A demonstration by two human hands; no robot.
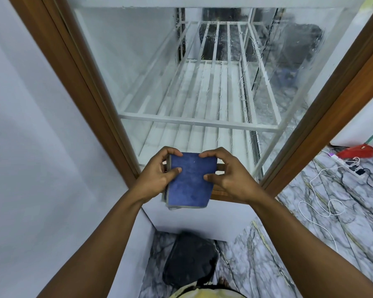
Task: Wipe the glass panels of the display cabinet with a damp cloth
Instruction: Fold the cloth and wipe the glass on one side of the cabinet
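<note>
Fingers [172, 151] of left hand [157, 176] and right hand [229, 176] pinch the folded blue cloth [192, 179]; loose lower layers may unfold, streaking the glass panel [138, 72].

No text, label, brand, number or sign can be read in the head view. The visible face of the blue cloth [192, 179] is plain. Any marking on the power strip [342, 161] on the floor is too small to read.
</note>
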